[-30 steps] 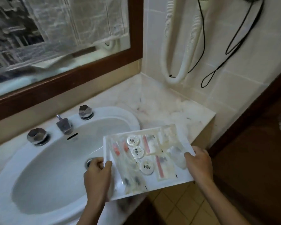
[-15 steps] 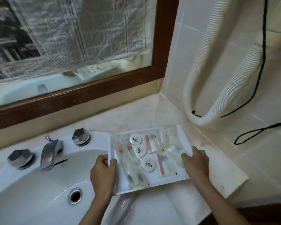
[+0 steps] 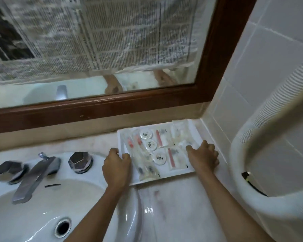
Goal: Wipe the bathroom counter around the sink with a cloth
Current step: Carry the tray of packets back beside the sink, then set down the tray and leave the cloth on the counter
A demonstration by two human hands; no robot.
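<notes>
We see no cloth anywhere, so the wiping itself has not begun; what we have instead is a white tray (image 3: 166, 177) of sachets (image 3: 175, 158) and 3 round discs (image 3: 150, 144), held from both ends. The left hand (image 3: 116, 169) grasps the tray's left rim, thumb over the edge and fingers (image 3: 112, 151) curled at the side, and the right hand (image 3: 202, 158) clasps the right rim with its fingers (image 3: 207, 147) bent over it. The tray's long axis runs left to right between the 2 hands, slightly skewed. It lies ahead of both wrists in the back right corner of the counter (image 3: 178, 206), close to the tiled wall (image 3: 269, 67) and just below the mirror (image 3: 112, 49) frame. We cannot tell whether its base is fully down on the stone. The relation that matters next, in our judgement, is this: the bare counter to be wiped lies on the near side of the tray, toward us, between the sink (image 3: 42, 215) rim on the left and the wall on the right. The right hand is nearer that strip and the left hand is nearer the basin. Either hand must let go and draw back toward us before a cloth can reach the surface.
</notes>
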